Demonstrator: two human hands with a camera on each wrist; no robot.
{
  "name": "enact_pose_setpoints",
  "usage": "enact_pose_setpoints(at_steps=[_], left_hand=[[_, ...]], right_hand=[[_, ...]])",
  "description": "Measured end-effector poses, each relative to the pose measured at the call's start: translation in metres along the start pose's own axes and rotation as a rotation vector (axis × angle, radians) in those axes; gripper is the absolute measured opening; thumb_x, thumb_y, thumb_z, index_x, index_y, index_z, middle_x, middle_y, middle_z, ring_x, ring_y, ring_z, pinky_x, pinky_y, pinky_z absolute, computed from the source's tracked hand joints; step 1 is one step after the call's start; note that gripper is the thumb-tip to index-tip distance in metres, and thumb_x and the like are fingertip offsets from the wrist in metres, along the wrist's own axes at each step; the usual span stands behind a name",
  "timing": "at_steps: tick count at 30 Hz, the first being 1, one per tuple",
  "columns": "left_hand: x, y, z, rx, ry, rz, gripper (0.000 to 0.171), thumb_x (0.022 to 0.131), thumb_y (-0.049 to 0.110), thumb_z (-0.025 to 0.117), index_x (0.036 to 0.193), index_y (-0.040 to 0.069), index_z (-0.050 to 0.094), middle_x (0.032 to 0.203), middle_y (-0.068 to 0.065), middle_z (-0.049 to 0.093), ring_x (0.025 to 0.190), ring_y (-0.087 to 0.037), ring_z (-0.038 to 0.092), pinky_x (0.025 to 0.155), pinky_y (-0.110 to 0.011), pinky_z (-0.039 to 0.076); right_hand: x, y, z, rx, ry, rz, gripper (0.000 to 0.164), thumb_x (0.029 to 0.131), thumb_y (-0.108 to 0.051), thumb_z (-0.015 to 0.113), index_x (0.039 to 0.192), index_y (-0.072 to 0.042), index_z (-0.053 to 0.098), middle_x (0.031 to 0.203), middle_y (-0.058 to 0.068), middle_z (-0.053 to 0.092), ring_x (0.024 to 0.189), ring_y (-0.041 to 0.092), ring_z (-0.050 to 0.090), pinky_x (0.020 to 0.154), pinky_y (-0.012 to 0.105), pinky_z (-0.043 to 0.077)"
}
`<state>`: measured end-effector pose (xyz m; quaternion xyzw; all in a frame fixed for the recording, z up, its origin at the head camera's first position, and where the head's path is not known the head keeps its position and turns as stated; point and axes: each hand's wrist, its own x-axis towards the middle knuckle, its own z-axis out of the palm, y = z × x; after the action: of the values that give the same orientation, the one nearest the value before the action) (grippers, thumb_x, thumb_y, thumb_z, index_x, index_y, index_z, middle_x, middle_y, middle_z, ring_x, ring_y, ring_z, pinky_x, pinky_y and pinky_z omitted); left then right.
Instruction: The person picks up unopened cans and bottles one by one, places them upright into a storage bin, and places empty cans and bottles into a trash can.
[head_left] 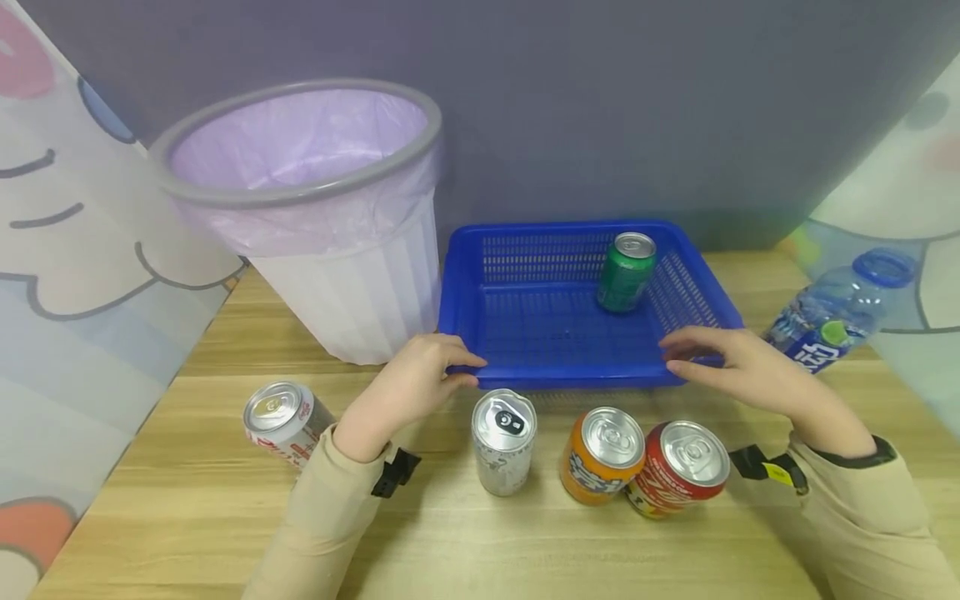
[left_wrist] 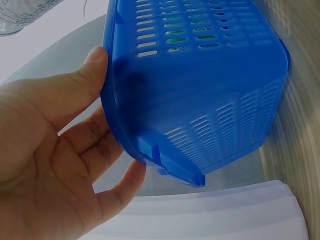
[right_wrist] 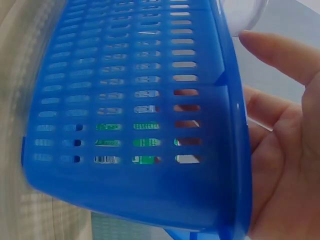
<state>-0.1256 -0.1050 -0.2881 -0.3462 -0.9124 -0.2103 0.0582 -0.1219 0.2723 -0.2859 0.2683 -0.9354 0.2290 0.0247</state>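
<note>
A blue plastic basket (head_left: 555,377) with slotted walls sits in the middle of the table. My left hand (head_left: 423,375) grips its front left corner; in the left wrist view the thumb (left_wrist: 92,60) lies against the rim and the other fingers pass behind it. At the front right, my right hand (head_left: 738,367) holds the rim, some fingers showing through the slots in the right wrist view. A green can (head_left: 626,273) stands inside the basket. Nearer me are a silver-white can (head_left: 504,442), an orange can (head_left: 602,454) and a red Coca-Cola can (head_left: 677,468).
A white bin (head_left: 360,292) with a grey rim and purple liner stands behind left. Another light-coloured can (head_left: 285,421) is beside my left forearm. A clear bottle with a blue cap (head_left: 840,312) stands right. A grey wall (head_left: 600,108) rises behind.
</note>
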Motion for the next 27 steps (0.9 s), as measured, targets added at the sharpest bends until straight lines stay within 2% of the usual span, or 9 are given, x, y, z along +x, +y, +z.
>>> enact_pose_setpoints(at_steps=[8, 12, 19, 22, 27], left_hand=[[0.0, 0.0, 0.0, 0.0, 0.008, 0.012, 0.021, 0.077, 0.011, 0.072, 0.098, 0.007, 0.073, 0.084, -0.002, 0.069, 0.081, -0.016, 0.065, 0.077, -0.03, 0.053], [0.0, 0.0, 0.0, 0.003, 0.013, 0.01, 0.021, 0.077, 0.011, 0.073, 0.098, 0.007, 0.073, 0.084, -0.002, 0.069, 0.081, -0.016, 0.065, 0.077, -0.03, 0.053], [-0.001, 0.0, 0.0, 0.005, 0.011, 0.014, 0.022, 0.077, 0.01, 0.073, 0.098, 0.006, 0.073, 0.083, -0.003, 0.069, 0.08, -0.017, 0.065, 0.075, -0.03, 0.053], [-0.001, 0.0, 0.0, 0.006, 0.013, 0.019, 0.021, 0.077, 0.01, 0.072, 0.098, 0.006, 0.073, 0.083, -0.003, 0.069, 0.08, -0.017, 0.065, 0.076, -0.03, 0.053], [-0.002, 0.0, -0.001, 0.011, 0.011, 0.025, 0.021, 0.077, 0.011, 0.072, 0.098, 0.006, 0.072, 0.084, -0.003, 0.069, 0.081, -0.017, 0.065, 0.076, -0.03, 0.053]], right_hand=[[-0.005, -0.002, -0.004, -0.015, 0.038, -0.096, 0.025, 0.084, -0.011, 0.066, 0.108, -0.019, 0.064, 0.1, -0.005, 0.07, 0.093, -0.008, 0.057, 0.077, 0.012, 0.048], [-0.006, -0.005, -0.004, -0.021, 0.048, -0.116, 0.028, 0.082, -0.012, 0.069, 0.107, -0.022, 0.064, 0.101, -0.007, 0.069, 0.095, -0.009, 0.056, 0.08, 0.008, 0.044], [-0.005, -0.005, -0.002, -0.009, 0.057, -0.145, 0.029, 0.079, -0.008, 0.071, 0.105, -0.018, 0.066, 0.1, -0.008, 0.069, 0.096, -0.01, 0.055, 0.081, 0.004, 0.041], [-0.007, -0.004, -0.003, 0.085, 0.062, -0.188, 0.032, 0.077, 0.0, 0.07, 0.106, -0.015, 0.065, 0.101, -0.008, 0.068, 0.097, -0.009, 0.056, 0.083, 0.004, 0.042], [-0.011, 0.0, -0.005, 0.347, 0.0, -0.293, 0.041, 0.074, 0.017, 0.064, 0.108, -0.004, 0.061, 0.106, -0.005, 0.067, 0.1, -0.003, 0.061, 0.083, 0.009, 0.048]])
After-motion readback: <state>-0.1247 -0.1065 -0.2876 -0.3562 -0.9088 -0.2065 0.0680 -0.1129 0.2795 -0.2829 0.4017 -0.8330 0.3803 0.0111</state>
